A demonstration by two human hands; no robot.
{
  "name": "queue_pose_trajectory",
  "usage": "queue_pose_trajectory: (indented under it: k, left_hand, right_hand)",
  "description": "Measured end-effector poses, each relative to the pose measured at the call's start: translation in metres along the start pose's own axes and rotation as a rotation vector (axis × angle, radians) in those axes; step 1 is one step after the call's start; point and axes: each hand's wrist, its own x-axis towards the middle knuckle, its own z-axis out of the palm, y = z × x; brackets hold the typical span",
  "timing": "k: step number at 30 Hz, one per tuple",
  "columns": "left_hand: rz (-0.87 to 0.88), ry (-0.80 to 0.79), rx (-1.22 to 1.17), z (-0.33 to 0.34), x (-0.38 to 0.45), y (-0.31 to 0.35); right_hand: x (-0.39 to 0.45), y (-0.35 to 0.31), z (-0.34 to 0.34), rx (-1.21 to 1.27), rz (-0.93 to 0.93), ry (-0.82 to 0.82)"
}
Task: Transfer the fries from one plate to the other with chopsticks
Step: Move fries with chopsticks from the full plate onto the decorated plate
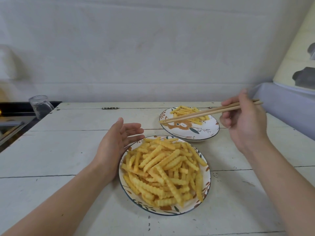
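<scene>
1. Right hand (245, 120) up over the far right of the table, fingers curled round a pair of wooden chopsticks (201, 114), gripping them near their thick ends.
2. The chopsticks slant down and to the left, tips together over the left rim of the far plate (204, 133); nothing is visibly caught between the tips, though they are small and I can't be fully sure.
3. That far plate carries a small batch of fries (189, 112) gathered on its back half, a painted pattern showing on its bare front.
4. Near plate (121, 183), closer to the person, is heaped with crinkle-cut fries (163, 169), piled right across it.
5. Left hand (115, 143) sits open, fingers straight and relaxed, palm turned toward the near plate's left rim, just beside it; actual contact is hard to call.
6. Both plates stand on a white planked table (68, 150), near each other.
7. A clear glass (40, 105) stands at the table's far-left corner.
</scene>
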Motion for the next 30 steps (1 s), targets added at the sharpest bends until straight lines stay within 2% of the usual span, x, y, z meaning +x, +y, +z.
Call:
queue_pose_trajectory:
  k: [4, 11, 15, 17, 21, 24, 30]
  left_hand:
    - [-0.008, 0.006, 0.003, 0.000, -0.001, 0.000]
    - [-0.024, 0.020, -0.016, 0.001, -0.002, 0.003]
    - [-0.027, 0.023, -0.017, 0.001, -0.005, 0.004]
    - [-0.028, 0.023, -0.024, 0.002, -0.005, 0.004]
    - [-0.027, 0.024, -0.017, 0.001, -0.003, 0.003]
    - [-0.016, 0.052, -0.019, 0.002, -0.004, 0.002]
    - [0.073, 0.264, 0.006, 0.004, -0.002, 0.001]
  right_hand:
    - [-0.010, -0.005, 0.009, 0.141, 0.087, -0.119]
    - [-0.026, 0.009, 0.024, -0.009, 0.116, -0.330]
    - [-0.017, 0.004, 0.017, 0.020, 0.083, -0.220]
    - [-0.009, 0.003, 0.010, 0.008, 0.035, -0.080]
    - [0.006, 0.006, -0.008, -0.213, -0.124, 0.200]
    - [0.009, 0.015, -0.013, -0.316, -0.194, 0.207]
    - [-0.002, 0.038, 0.001, -0.458, -0.259, 0.084]
